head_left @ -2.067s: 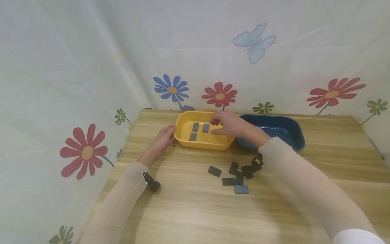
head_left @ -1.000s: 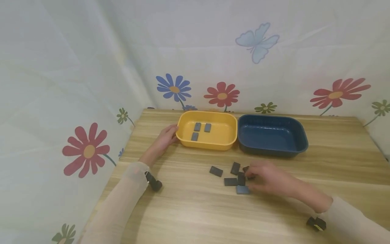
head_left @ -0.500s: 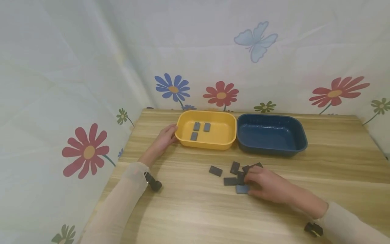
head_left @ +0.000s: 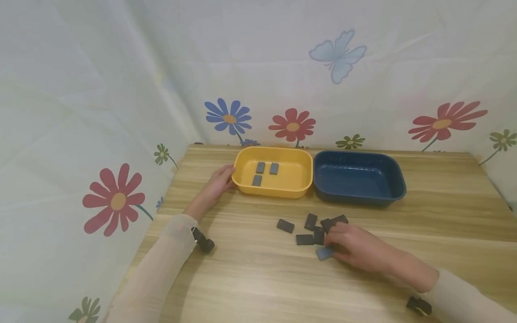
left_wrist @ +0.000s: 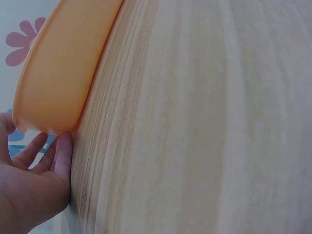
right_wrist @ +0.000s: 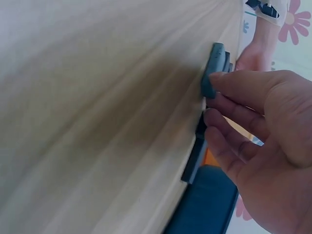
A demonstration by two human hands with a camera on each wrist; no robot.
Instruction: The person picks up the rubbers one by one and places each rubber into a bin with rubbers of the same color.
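In the head view my right hand [head_left: 361, 249] pinches a blue-grey rectangular tile [head_left: 324, 254] by its right end, low at the table. The right wrist view shows the thumb on the near face of this tile [right_wrist: 211, 66] and the other fingers behind it. Several dark tiles [head_left: 304, 240] lie loosely grouped around the fingertips. My left hand [head_left: 218, 183] rests its fingertips against the left end of a yellow bin [head_left: 278, 193]. Its lightly bent fingers touch the outer wall in the left wrist view. Inside the bin lie three grey tiles [head_left: 260, 168].
A dark blue bin [head_left: 359, 199] stands right beside the yellow one on the wood-grain table [head_left: 242, 278]. Behind both hangs a white curtain [head_left: 258, 67] with flowers and a butterfly. Each wrist wears a small black camera [head_left: 203, 242].
My right hand came back from over the yellow bin to the tile group, and its fingers closed on the blue-grey tile, which has turned slightly. The left hand stays at the yellow bin.
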